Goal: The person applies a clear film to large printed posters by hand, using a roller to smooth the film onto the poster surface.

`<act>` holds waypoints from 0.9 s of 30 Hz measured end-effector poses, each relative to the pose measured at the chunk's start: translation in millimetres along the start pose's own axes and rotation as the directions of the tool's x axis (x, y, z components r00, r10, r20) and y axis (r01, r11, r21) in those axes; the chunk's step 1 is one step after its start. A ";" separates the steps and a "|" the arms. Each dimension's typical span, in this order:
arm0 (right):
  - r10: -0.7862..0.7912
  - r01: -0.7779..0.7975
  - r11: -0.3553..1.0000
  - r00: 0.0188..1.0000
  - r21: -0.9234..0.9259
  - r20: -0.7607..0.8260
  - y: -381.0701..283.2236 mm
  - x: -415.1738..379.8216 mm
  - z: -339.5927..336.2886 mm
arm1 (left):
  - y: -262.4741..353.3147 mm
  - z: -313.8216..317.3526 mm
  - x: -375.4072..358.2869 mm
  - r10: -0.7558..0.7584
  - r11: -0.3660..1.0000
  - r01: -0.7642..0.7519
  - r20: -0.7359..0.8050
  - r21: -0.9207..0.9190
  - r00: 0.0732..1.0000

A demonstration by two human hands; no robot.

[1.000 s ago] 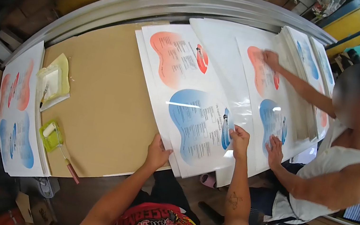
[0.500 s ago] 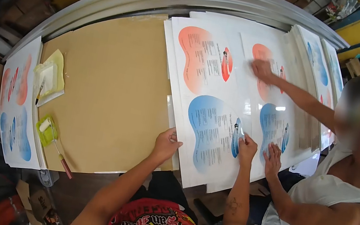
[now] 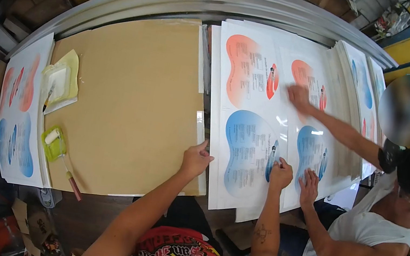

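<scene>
Along the left edge of a large white printed sheet (image 3: 253, 101), with red and blue shapes, is my left hand (image 3: 197, 159). Its thumb and fingers are bent at that edge, partly hiding the grip. My right hand (image 3: 282, 174) pinches the same sheet near its right side, beside the blue oval. Under and to the right of it lies a second printed sheet (image 3: 301, 127) with matching shapes. A co-worker's fist (image 3: 300, 99) presses on that second sheet near its red shape, and their other hand (image 3: 308, 188) lies flat near its blue shape.
Brown board (image 3: 127, 103) covers the table to the left. On it are a white tray (image 3: 60, 79) with a brush and a green tray (image 3: 53, 144) with a small roller. Printed sheets (image 3: 20, 120) lie at the far left. A metal rail (image 3: 211, 0) borders the back.
The printed sheet between my hands has shifted right and straightened, uncovering more of the board's right edge. My left hand has moved slightly right. The co-worker's head has lowered.
</scene>
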State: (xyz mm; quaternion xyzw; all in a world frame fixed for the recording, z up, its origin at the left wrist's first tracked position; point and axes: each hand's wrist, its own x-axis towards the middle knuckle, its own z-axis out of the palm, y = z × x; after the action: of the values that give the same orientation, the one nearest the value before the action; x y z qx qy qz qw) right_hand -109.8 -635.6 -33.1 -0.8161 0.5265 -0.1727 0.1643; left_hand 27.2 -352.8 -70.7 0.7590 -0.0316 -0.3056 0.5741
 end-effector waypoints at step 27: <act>-0.603 0.529 0.788 0.556 0.316 0.573 -89.6 -425.4 -30.0 | -156.1 -665.2 -295.9 0.031 0.429 0.199 -0.235 0.881 0.972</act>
State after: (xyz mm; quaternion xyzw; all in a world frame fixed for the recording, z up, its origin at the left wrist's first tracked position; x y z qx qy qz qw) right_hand -215.6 -213.5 -12.4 -0.9383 0.1354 0.0483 0.3145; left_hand 72.6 385.0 19.3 0.9763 -0.0890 -0.1860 0.0655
